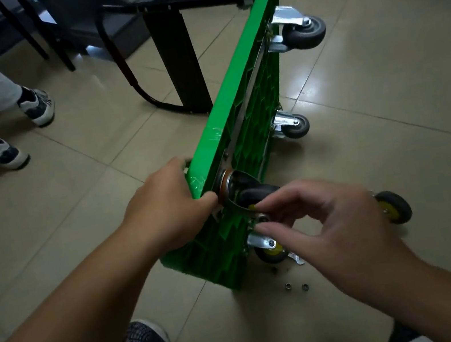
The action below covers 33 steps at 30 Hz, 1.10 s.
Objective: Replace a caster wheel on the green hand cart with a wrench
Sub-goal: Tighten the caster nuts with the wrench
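Observation:
The green hand cart (239, 102) stands on its side edge on the tiled floor, underside facing right. My left hand (169, 199) grips its near top edge, thumb by the caster plate. A caster (240, 192) with a black wheel sits against the underside at the near top corner. My right hand (316, 215) pinches the axle end of that caster between thumb and forefinger. Below it a yellow-hubbed caster (268, 250) is mounted on the cart. A loose yellow-hubbed caster (394, 205) lies on the floor to the right. A wrench (297, 259) lies partly hidden by my right hand.
Two grey casters (303, 32) (293, 125) are on the cart's far end. The black folded handle (174, 5) reaches left. Two nuts (296, 286) lie on the floor. A seated person's shoes (38, 107) are at left. My own shoe (145, 338) is below.

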{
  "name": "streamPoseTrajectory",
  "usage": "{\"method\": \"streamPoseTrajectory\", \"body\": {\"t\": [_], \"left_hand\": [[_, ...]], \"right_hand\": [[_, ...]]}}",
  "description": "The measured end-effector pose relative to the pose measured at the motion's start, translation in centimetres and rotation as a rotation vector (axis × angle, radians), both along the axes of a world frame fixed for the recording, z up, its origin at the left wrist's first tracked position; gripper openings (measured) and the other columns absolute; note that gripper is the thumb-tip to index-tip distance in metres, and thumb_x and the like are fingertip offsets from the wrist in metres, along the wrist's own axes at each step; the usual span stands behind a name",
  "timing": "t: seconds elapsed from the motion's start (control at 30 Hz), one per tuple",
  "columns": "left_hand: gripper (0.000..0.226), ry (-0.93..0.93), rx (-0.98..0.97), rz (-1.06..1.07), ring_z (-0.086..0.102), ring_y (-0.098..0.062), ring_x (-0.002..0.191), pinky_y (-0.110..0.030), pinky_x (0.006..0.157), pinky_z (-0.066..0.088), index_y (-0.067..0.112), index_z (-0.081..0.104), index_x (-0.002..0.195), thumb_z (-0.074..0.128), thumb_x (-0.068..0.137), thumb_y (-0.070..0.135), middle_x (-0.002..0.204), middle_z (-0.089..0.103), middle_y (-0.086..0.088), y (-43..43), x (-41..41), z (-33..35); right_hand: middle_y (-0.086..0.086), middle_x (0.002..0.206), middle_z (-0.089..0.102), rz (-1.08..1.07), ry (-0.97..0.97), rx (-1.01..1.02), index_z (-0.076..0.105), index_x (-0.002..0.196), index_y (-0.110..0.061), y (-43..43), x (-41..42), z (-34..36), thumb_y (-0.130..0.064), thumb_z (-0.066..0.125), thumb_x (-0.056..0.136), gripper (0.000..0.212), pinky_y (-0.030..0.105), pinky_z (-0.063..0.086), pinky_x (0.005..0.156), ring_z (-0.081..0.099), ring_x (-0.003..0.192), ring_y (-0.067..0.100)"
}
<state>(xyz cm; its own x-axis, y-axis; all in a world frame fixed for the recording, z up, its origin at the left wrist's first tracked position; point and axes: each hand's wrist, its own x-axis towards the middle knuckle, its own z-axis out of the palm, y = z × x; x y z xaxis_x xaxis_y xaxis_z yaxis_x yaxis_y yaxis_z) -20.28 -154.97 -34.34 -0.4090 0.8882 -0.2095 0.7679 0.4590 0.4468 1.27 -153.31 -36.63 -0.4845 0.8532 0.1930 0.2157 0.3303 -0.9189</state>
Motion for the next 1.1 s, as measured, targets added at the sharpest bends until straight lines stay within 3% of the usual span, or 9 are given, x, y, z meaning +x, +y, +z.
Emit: {"method": "streamPoseTrajectory", "body": {"t": [0.2, 0.4, 0.6, 0.83, 0.97, 1.1], "left_hand": [[0.063, -0.160, -0.012, 0.023, 0.072, -0.019, 0.084, -0.047, 0.074, 0.064, 0.026, 0.052, 0.142, 0.079, 0.085, 0.028, 0.110, 0.067, -0.001, 0.6, -1.5, -0.2], [0.062, -0.016, -0.015, -0.094, 0.071, -0.020, 0.088, -0.047, 0.077, 0.062, 0.028, 0.060, 0.133, 0.074, 0.077, 0.049, 0.109, 0.071, 0.001, 0.6, -1.3, 0.4], [0.049, 0.046, -0.017, -0.151, 0.070, -0.019, 0.079, -0.046, 0.069, 0.062, 0.020, 0.063, 0.130, 0.073, 0.086, 0.039, 0.098, 0.070, -0.003, 1.1, -0.9, 0.6], [0.044, 0.062, -0.003, -0.134, 0.071, -0.025, 0.078, -0.049, 0.073, 0.062, 0.017, 0.067, 0.126, 0.072, 0.087, 0.038, 0.090, 0.071, -0.009, 1.6, -1.0, 0.6], [0.044, 0.056, 0.013, -0.128, 0.071, -0.023, 0.077, -0.049, 0.073, 0.062, 0.019, 0.067, 0.126, 0.073, 0.087, 0.039, 0.089, 0.071, -0.006, 1.4, -1.2, 0.4], [0.041, 0.066, 0.016, -0.125, 0.070, -0.022, 0.076, -0.048, 0.072, 0.062, 0.019, 0.069, 0.121, 0.074, 0.086, 0.040, 0.087, 0.070, -0.004, 1.5, -1.2, 0.2]], "right_hand": [[-0.005, 0.073, 0.068, -0.002, -0.013, -0.125, 0.075, 0.089, -0.019, 0.1, -2.2, -3.3, -0.020, 0.087, 0.075, 0.018, 0.013, 0.046, 0.059, 0.061, 0.063, 0.009], [-0.004, 0.074, 0.070, -0.071, 0.073, -0.226, 0.078, 0.099, -0.019, -0.9, -4.6, -5.4, -0.015, 0.082, 0.082, 0.019, 0.025, 0.057, 0.064, 0.066, 0.065, 0.012], [-0.006, 0.084, 0.075, -0.145, 0.156, -0.240, 0.076, 0.108, -0.014, -0.6, -6.6, -5.4, -0.013, 0.076, 0.088, 0.020, 0.029, 0.061, 0.075, 0.072, 0.077, 0.005], [-0.001, 0.087, 0.065, -0.320, 0.217, -0.227, 0.076, 0.103, -0.011, -1.8, -9.0, -5.9, -0.014, 0.072, 0.091, 0.013, 0.015, 0.050, 0.065, 0.062, 0.072, 0.010], [0.000, 0.093, 0.072, -0.290, 0.256, -0.294, 0.075, 0.110, -0.011, -1.9, -9.0, -6.3, -0.013, 0.072, 0.091, 0.019, 0.025, 0.059, 0.075, 0.069, 0.080, 0.011], [-0.002, 0.084, 0.074, -0.279, 0.316, -0.334, 0.075, 0.105, -0.010, -1.7, -8.6, -6.4, -0.009, 0.075, 0.088, 0.017, 0.031, 0.061, 0.074, 0.071, 0.077, 0.012]]}}
